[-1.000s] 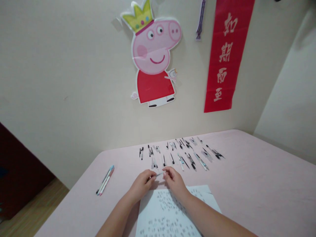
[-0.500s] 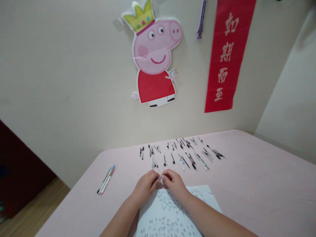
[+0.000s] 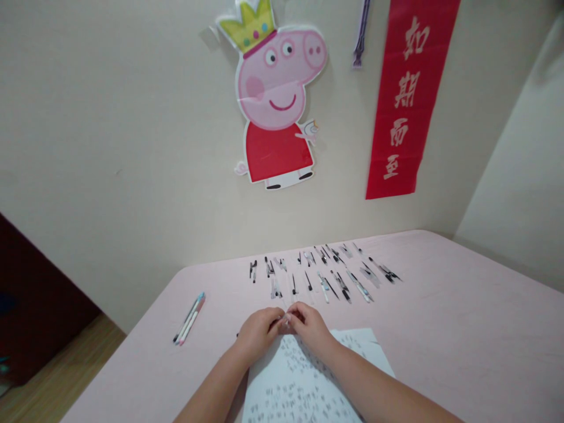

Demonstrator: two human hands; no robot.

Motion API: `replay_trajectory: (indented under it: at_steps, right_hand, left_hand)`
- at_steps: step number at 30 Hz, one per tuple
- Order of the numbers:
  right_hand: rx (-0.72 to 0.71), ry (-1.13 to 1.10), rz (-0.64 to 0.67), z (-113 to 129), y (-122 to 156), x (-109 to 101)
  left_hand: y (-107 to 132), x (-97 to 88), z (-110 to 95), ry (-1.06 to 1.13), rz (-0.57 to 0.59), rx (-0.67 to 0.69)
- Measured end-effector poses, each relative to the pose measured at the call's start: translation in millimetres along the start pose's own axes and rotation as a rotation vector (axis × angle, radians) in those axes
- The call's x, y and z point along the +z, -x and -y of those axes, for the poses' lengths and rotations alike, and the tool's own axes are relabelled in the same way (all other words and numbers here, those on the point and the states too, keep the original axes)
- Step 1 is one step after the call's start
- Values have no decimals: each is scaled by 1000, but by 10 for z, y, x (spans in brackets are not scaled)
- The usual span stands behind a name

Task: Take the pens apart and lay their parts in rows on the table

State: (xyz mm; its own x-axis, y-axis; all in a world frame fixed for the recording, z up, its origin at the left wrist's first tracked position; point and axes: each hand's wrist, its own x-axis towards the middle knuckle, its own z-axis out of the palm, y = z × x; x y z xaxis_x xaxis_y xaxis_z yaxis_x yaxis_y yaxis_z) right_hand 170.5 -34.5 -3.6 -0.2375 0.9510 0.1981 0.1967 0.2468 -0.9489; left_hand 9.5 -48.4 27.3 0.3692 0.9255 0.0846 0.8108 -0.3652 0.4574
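Note:
My left hand (image 3: 261,332) and my right hand (image 3: 312,326) meet over the top edge of a handwritten sheet of paper (image 3: 304,385). Their fingertips pinch a small, pale, see-through pen part (image 3: 286,320), mostly covered by the fingers. A tiny dark tip (image 3: 238,335) sticks out at the outer side of my left hand; whether it belongs to the same pen I cannot tell. Just beyond the hands lie several taken-apart pens (image 3: 324,286), with black refills, caps and clear barrels in rough rows.
Several whole pens (image 3: 189,319) lie together at the left on the pink-covered table (image 3: 462,311). Behind the table rises a wall bearing a cartoon pig cutout (image 3: 277,100) and a red banner (image 3: 408,106).
My left hand has turned slightly, and a dark tip now shows beside it. Both hands stay together at the paper's top edge. The view has shifted a little.

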Motion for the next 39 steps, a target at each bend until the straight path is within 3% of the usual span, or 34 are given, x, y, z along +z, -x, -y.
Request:
replay_trajectory:
  at_steps: [10, 16, 20, 26, 35, 39]
  right_hand:
    - [7, -19, -8, -16, -3, 11]
    - [-14, -28, -100, -66, -27, 3]
    - [-46, 125, -128, -107, -29, -20]
    - [-113, 414, -65, -4, 38, -44]
    - [-133, 508, -48, 22, 54, -37]
    - [-125, 491, -40, -3, 52, -32]
  left_hand:
    - [3, 19, 49, -18, -18, -18]
    - [7, 11, 146, -32, -39, -27]
    - [4, 9, 185, -20, -52, -34]
    - [-4, 42, 187, 35, -98, -10]
    - [-18, -91, 80, 109, -272, 93]
    - [-28, -136, 112, 161, -416, 15]
